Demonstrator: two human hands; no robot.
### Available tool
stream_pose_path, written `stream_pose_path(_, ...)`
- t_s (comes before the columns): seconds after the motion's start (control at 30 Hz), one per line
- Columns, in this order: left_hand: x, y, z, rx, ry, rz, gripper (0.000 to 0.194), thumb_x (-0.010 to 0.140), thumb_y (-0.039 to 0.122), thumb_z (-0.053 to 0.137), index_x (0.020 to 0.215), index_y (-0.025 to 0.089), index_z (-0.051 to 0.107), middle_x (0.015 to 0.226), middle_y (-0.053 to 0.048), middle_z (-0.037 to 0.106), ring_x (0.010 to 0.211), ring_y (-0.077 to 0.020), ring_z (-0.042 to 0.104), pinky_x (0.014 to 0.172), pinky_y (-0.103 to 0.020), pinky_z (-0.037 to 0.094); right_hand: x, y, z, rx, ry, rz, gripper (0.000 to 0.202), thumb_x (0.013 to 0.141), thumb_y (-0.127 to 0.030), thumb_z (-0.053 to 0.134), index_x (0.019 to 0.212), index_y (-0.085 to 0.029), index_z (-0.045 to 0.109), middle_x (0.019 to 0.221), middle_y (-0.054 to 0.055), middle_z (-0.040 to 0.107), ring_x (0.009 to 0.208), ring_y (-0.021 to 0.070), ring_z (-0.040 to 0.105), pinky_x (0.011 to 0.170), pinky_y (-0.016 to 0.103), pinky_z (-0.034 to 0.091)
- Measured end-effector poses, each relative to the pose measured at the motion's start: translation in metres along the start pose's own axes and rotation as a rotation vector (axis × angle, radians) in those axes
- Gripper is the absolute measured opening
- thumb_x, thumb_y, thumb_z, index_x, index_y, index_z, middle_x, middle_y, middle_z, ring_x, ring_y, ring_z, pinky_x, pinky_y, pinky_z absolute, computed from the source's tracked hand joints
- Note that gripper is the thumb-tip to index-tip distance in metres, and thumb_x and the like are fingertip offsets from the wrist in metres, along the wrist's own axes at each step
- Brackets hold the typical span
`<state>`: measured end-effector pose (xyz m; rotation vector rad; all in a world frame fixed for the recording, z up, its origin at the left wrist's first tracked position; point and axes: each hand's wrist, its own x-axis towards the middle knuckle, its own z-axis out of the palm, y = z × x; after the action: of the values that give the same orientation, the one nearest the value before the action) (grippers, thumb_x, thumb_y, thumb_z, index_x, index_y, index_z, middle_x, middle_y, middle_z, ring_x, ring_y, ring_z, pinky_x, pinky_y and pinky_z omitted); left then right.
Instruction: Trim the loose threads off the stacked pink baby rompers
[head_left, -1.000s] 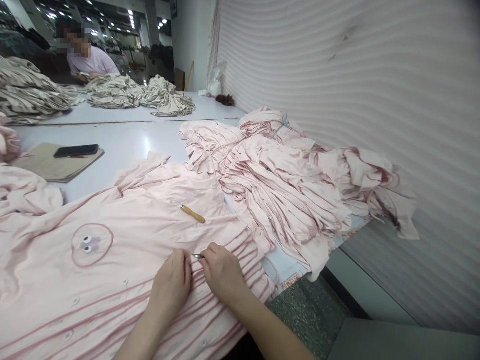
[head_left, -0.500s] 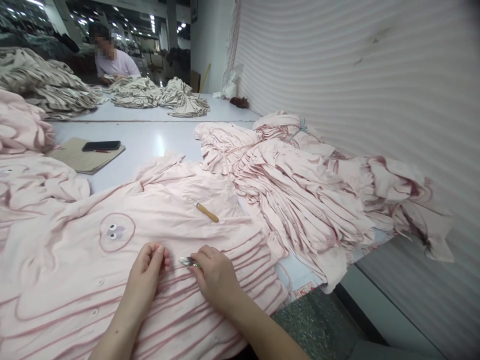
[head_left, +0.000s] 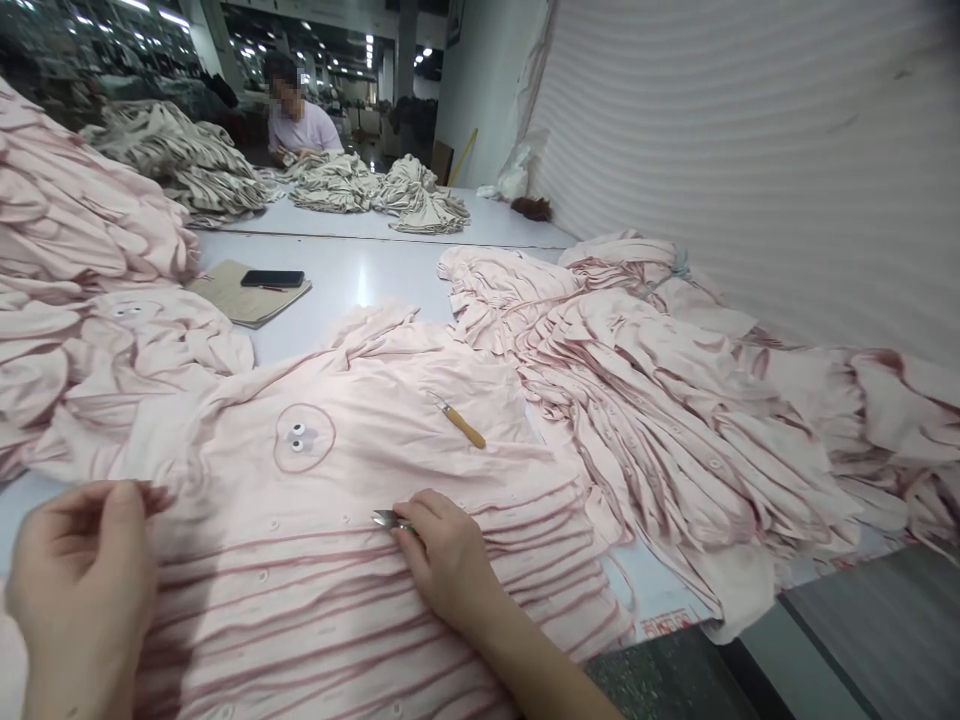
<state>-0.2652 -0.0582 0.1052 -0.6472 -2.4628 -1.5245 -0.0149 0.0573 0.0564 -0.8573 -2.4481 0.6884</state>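
Pale pink garments with darker pink edging lie stacked in front of me, and the top garment (head_left: 390, 400) bears a round face patch (head_left: 304, 438) with two eyes. In my right hand (head_left: 450, 555) is a pair of thread snips (head_left: 386, 519), its blades pointing left just over the fabric near the buttons. My left hand (head_left: 86, 580) is raised at the lower left, beside the stack, with its fingers curled in a pinch. What it holds, if anything, is too small to make out. A wooden-handled hooked tool (head_left: 463, 425) rests on the top garment.
Another heap of pink garments (head_left: 637, 400) covers the right side, reaching the table edge. More pink clothing (head_left: 82, 200) is piled at the left. A phone (head_left: 272, 279) lies on a notebook (head_left: 247, 308). Beyond grey garments (head_left: 330, 183), a co-worker (head_left: 304, 125) stands.
My left hand has moved left and up toward me, away from the snips. My right hand stays over the stack with the snips. The view has turned slightly left.
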Motion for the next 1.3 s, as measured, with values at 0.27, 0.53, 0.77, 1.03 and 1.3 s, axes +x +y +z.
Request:
stream_pose_path(0.27,-0.013,-0.010,-0.027,0.577,0.036,0.295,0.040,0.088,0.054,0.044,0.101,0.024,0.066,0.126,-0.008,0.062,0.118,-0.0323,0.055,0.099,-0.056,0.044,0.012,-0.013,0.020,-0.092,-0.025,-0.106,0.017,0.087,-0.011,0.057,0.100,-0.019,0.064,0.095,0.006,0.065,0.085,0.0211,0.058,0.075,0.031,0.045)
stream_pose_path(0.53,-0.019,-0.038,-0.030,0.392,-0.304,0.399,0.036,0.087,0.049,0.042,0.088,0.023,0.067,0.099,-0.008,0.073,0.112,-0.0335,0.060,0.105,-0.067,0.033,0.014,-0.010,0.025,-0.021,-0.024,-0.123,0.018,0.091,-0.013,0.053,0.101,-0.019,0.066,0.095,0.006,0.065,0.087,0.0194,0.059,0.078,0.029,0.046)
stream_pose_path(0.77,-0.028,-0.049,-0.003,0.275,-0.404,0.674,0.024,0.089,0.033,0.048,0.094,0.025,0.070,0.097,-0.003,0.072,0.091,-0.0213,0.063,0.081,-0.036,0.048,0.024,-0.023,0.032,-0.015,-0.002,-0.083,0.016,0.091,-0.013,0.053,0.100,-0.019,0.065,0.092,0.005,0.064,0.085,0.0186,0.060,0.075,0.028,0.047)
stream_pose_path(1.03,-0.050,-0.036,0.007,0.417,-0.375,0.699,0.014,0.086,0.026,0.050,0.081,0.022,0.063,0.088,-0.004,0.070,0.086,-0.0222,0.060,0.075,-0.037,0.038,0.040,-0.062,0.050,-0.136,-0.102,-0.205,0.011,0.089,-0.016,0.058,0.098,-0.020,0.063,0.093,0.004,0.063,0.082,0.0194,0.057,0.070,0.030,0.041)
stream_pose_path(1.3,-0.040,-0.042,0.010,0.259,-0.339,0.483,0.018,0.090,0.027,0.041,0.077,0.022,0.053,0.076,-0.004,0.062,0.077,-0.0209,0.059,0.072,-0.034,0.045,0.038,-0.060,0.054,-0.147,-0.072,-0.162,0.011,0.089,-0.014,0.056,0.095,-0.020,0.062,0.092,0.004,0.063,0.082,0.0195,0.056,0.070,0.030,0.041)
